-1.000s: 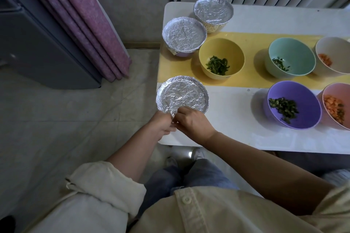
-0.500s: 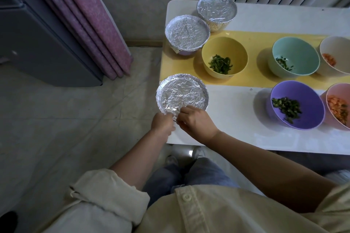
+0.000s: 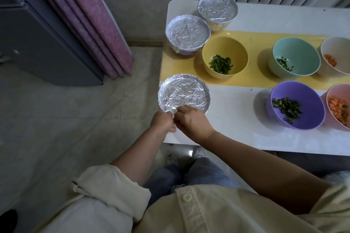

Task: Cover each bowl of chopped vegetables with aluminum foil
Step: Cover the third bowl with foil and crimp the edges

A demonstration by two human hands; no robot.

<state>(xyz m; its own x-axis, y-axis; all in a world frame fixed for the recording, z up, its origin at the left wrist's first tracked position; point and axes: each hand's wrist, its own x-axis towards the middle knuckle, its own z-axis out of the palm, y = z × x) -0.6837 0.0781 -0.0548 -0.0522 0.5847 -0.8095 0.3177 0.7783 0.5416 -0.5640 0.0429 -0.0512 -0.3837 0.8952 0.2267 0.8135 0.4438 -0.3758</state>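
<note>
Head view: at the near left corner of the white table [image 3: 265,136] stands a foil-covered bowl [image 3: 184,92], its aluminum sheet crinkled, dished across the top and folded over the rim all round; what it holds is hidden. Both hands meet at its near edge. The left hand [image 3: 163,122] has curled fingers pinching the foil at the rim, and the right hand [image 3: 193,121] pinches the same spot from the other side, knuckles almost touching.

Farther back, a second covered bowl [image 3: 187,32] sits on the end of a yellow runner [image 3: 261,39], with a third covered bowl [image 3: 217,10] just behind it on bare tabletop; their contents cannot be seen.

Five bowls stand uncovered:
- The yellow bowl [image 3: 223,46] holds dark green strips.
- The mint bowl [image 3: 297,49] holds a few green bits.
- The white bowl [image 3: 339,46], cut by the frame edge, holds orange pieces.
- The purple bowl [image 3: 305,96], off the runner, holds chopped dark greens.
- The pink bowl [image 3: 341,91] beside it holds diced orange pieces with some green.
</note>
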